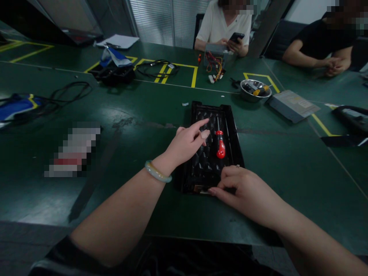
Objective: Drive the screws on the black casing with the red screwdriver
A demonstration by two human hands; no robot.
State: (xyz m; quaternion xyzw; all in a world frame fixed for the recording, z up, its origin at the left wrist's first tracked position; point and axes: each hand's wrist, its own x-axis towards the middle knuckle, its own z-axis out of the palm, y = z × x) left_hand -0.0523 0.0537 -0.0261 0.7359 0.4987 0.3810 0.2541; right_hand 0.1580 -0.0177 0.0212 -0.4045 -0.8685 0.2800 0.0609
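A black plastic tray-like panel with a bumpy inner surface lies on the green table in front of me. Inside it rests a screwdriver with a red and black handle, its shaft pointing away from me. My left hand, with a bangle at the wrist, is over the panel's left side. Its index finger stretches forward, and a small pale piece shows at the bent fingers below it. At the near right corner, my right hand grips the panel's near edge between thumb and curled fingers.
Beyond the panel stand a metal bowl of tools, a grey metal plate and a grey box with coloured wires. Cables and blue-and-black items lie to the left. Two people sit across the table, one holding a phone.
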